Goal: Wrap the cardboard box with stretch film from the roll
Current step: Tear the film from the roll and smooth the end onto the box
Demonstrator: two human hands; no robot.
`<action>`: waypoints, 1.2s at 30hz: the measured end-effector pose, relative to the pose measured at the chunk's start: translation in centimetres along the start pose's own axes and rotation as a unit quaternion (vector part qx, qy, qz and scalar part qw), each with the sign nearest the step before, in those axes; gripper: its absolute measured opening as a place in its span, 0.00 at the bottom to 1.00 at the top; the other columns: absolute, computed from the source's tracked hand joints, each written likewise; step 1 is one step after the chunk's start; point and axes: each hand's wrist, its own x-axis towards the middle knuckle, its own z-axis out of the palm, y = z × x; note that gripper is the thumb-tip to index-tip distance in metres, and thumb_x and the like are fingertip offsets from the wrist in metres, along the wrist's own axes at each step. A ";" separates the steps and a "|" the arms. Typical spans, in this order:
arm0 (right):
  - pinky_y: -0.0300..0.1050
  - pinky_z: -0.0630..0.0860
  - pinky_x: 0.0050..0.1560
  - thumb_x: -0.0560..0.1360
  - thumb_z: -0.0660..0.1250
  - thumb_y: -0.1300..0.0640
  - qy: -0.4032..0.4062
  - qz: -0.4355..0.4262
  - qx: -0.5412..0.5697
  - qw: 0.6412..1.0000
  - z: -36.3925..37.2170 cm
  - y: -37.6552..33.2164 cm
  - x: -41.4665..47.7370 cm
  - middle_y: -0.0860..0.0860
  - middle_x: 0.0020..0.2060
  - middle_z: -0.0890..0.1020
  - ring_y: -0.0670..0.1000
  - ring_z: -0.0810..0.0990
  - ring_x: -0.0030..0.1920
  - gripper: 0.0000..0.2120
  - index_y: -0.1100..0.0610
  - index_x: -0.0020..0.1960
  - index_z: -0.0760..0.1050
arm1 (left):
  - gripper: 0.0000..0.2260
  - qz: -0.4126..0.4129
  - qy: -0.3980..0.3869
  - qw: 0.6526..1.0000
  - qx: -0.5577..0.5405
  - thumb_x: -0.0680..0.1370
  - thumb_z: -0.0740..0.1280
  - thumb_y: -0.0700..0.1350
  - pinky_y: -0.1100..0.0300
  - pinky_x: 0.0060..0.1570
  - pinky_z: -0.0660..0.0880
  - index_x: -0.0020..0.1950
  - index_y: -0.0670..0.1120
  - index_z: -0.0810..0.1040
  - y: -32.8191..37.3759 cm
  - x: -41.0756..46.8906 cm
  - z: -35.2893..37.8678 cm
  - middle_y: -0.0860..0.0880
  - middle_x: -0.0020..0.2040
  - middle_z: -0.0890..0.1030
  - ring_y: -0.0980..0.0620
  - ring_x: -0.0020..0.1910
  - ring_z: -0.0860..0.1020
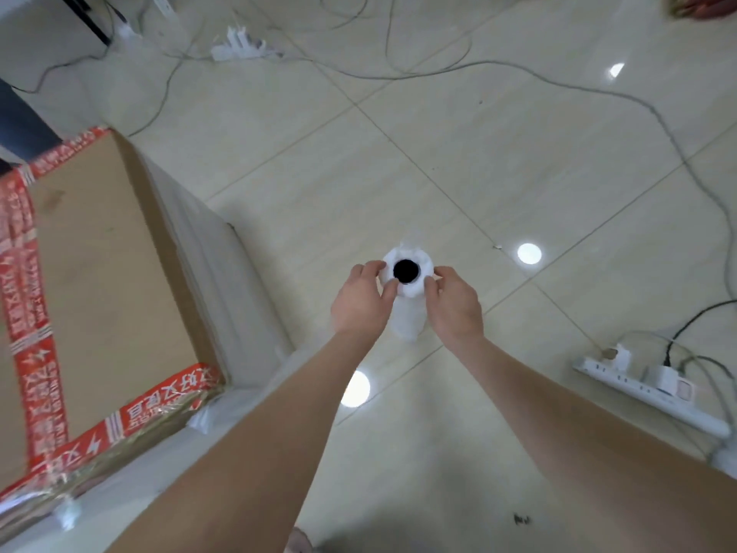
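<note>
The roll stands upright in the middle of the view, seen from above, with the dark hole of its core facing the camera. Both grips are on its top end. The left grip holds the roll's left side, fingers curled over the rim and thumb against the near side. The right grip holds the right side the same way, its fingertips touching the white rim just beside the core hole. So the roll sits between the two grips, clasped by both, and its lower end shows below and between the wrists. Whether that end rests on the floor cannot be told.

The box lies well to the left of the roll and apart from both grips. Red tape runs along its top edges, and film covers its right side and near side.

A power strip lies on the floor to the right, another at the far side, with cables strung loosely across the tiles
</note>
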 end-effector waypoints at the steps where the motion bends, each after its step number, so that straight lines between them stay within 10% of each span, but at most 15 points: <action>1: 0.48 0.71 0.53 0.80 0.57 0.50 -0.010 -0.010 -0.032 0.999 -0.7 -0.8 -0.2 0.54 0.55 0.79 0.57 0.77 0.56 0.16 0.57 0.63 0.72 | 0.18 0.006 -0.010 0.999 0.035 0.79 0.61 0.52 0.54 0.49 0.75 0.68 0.50 0.69 0.9 -0.3 -0.4 0.52 0.63 0.71 0.50 0.56 0.76; 21: 0.44 0.63 0.36 0.73 0.63 0.57 -0.126 -0.042 -0.313 0.940 0.1 -8.6 5.7 0.53 0.44 0.77 0.56 0.75 0.41 0.05 0.58 0.48 0.70 | 0.11 -0.097 -0.098 0.981 0.134 0.75 0.63 0.39 0.58 0.40 0.69 0.58 0.43 0.73 3.5 7.1 -3.9 0.45 0.55 0.74 0.46 0.52 0.75; 36: 0.44 0.63 0.35 0.72 0.63 0.55 -0.136 -0.168 -0.347 0.913 4.4 -19.6 19.2 0.51 0.41 0.75 0.56 0.71 0.37 0.07 0.56 0.49 0.71 | 0.11 -0.198 0.015 0.979 0.039 0.73 0.65 0.39 0.56 0.39 0.71 0.55 0.45 0.75 2.8 21.0 -10.4 0.46 0.54 0.74 0.45 0.49 0.76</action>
